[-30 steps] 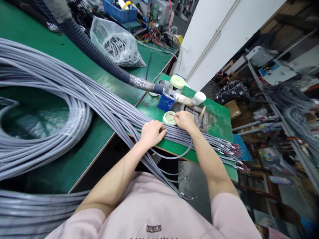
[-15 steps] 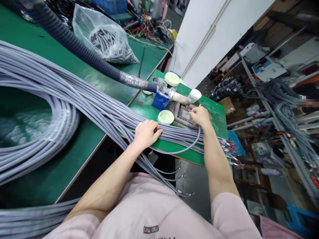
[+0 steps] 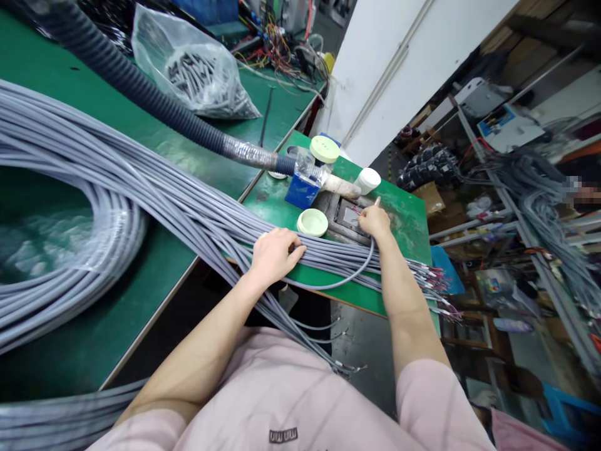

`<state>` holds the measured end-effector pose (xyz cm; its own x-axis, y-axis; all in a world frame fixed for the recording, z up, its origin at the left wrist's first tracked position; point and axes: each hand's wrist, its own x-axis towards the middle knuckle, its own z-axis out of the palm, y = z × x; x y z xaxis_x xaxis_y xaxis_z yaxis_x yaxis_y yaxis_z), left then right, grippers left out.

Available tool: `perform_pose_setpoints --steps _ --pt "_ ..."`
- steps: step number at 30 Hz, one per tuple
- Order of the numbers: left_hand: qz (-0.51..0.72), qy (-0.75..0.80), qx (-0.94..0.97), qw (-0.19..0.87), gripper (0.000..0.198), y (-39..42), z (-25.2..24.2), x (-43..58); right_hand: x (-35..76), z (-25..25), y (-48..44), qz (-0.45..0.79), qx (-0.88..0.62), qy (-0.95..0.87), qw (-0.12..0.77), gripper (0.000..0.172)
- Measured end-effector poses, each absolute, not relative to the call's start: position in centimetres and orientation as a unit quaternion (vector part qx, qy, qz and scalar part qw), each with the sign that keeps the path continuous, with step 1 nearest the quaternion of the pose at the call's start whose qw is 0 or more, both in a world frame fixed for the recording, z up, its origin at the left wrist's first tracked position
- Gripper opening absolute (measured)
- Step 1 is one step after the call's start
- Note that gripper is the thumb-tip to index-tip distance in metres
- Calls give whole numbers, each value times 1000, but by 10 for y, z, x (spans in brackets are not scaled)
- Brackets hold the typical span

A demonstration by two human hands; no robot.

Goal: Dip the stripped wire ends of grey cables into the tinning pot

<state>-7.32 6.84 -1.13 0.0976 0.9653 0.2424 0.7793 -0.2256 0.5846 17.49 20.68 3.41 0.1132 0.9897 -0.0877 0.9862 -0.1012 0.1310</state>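
My left hand (image 3: 273, 254) lies curled over a thick bundle of grey cables (image 3: 141, 188) at the edge of the green bench, pressing them down. My right hand (image 3: 374, 222) is pinched on the stripped end of one grey cable (image 3: 347, 279), which loops back below the bundle. It holds the coloured wire tips over a small dark metal tray (image 3: 350, 219). A pale green round dish (image 3: 312, 222) sits just left of that tray.
A black corrugated hose (image 3: 141, 88) runs across the bench to a blue block (image 3: 300, 190). Behind stand a green lid (image 3: 325, 149) and a white pot (image 3: 367, 180). A plastic bag of parts (image 3: 197, 75) lies further back. Cluttered shelves stand at the right.
My right hand moved with the cable end from the green dish rightward to the dark tray. My left hand stayed on the bundle.
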Motion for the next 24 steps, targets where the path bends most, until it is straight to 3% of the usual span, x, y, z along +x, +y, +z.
perform_pose_setpoints --steps 10,15,20,24 --pt "304 603 721 156 18 69 -13 -72 177 37 206 14 741 669 56 26" --pt "330 594 714 170 18 70 -14 -75 180 53 167 -34 695 710 -110 23" --pt "524 528 571 348 17 55 -11 -56 167 61 95 -158 621 681 -353 27" --pt "594 406 402 566 20 34 -9 -18 147 51 50 -259 600 608 -452 23"
